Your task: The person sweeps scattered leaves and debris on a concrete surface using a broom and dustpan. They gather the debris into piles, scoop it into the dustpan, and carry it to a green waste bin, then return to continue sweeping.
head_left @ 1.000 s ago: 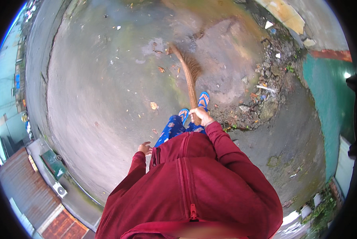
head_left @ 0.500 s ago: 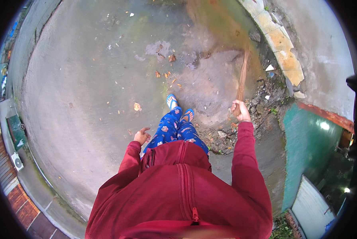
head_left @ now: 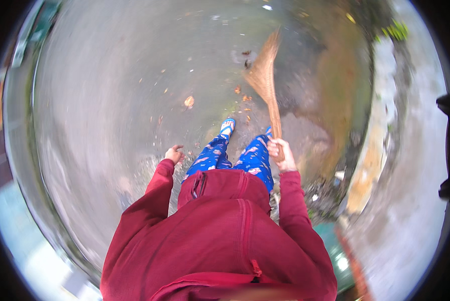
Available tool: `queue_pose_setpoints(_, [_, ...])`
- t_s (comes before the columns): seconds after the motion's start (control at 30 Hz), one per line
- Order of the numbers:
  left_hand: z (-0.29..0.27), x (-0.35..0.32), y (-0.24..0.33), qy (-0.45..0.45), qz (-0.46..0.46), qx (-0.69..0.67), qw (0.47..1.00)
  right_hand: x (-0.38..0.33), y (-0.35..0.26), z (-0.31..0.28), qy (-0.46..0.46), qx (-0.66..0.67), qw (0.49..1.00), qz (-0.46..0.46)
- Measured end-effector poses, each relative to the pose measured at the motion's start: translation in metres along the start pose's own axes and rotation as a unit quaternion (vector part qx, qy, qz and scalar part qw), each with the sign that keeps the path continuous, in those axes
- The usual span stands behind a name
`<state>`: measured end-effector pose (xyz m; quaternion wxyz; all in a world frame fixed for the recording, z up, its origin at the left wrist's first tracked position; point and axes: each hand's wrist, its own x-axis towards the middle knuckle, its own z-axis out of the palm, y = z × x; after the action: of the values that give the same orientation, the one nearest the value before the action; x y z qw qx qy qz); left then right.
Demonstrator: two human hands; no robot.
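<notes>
The broom [head_left: 266, 83] is a bundle of dry, straw-coloured fibres, bound narrow at the handle end and spreading to a fan at the far end. It points forward and a little to the left, away from the person, so that its fan lies low over the wet concrete ground [head_left: 109, 100], near some small brown leaves [head_left: 189, 102]. This low, slanted position seems right for brushing, because the wide end meets the ground while the thin end stays at the height of the hip.

The right hand [head_left: 279, 153] holds the thin end; its grip is closed around the broom, with the fingers wrapped over the bundle. The left hand [head_left: 174, 154] holds nothing. It hangs beside the left thigh with loosely curled, open fingers, probably only for balance.

Between the two hands are the legs in blue patterned trousers [head_left: 235, 158], and one foot in a blue sandal [head_left: 227, 127] is set forward, just beside the broom. Nearer to the camera is the red zipped jacket [head_left: 225, 241]. To the right of the person a pile of dark rubbish [head_left: 325, 195] lies along a low kerb [head_left: 370, 160].
</notes>
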<state>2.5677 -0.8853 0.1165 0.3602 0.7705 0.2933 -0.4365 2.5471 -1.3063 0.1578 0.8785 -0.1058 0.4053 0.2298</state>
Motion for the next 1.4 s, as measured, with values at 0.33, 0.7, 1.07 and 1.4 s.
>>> queue_pose_setpoints(0.33, [0.235,-0.081,-0.046,0.109,-0.169,-0.395,0.896,-0.029,-0.087,0.06,-0.02,-0.44,0.844,0.308])
queue_pose_setpoints(0.7, [0.436,-0.216,-0.032,0.074,-0.286,-0.479,0.827,0.03,0.018,-0.017,0.074,-0.432,0.724,0.533])
queue_pose_setpoints(1.07, [0.424,-0.182,0.034,0.117,-0.17,-0.698,0.686,0.011,-0.185,0.036,0.133,-0.494,0.789,0.341])
queue_pose_setpoints(1.4, [0.364,-0.132,0.156,0.059,0.035,-0.876,0.477,-0.066,-0.06,0.022,0.009,-0.598,0.618,0.51])
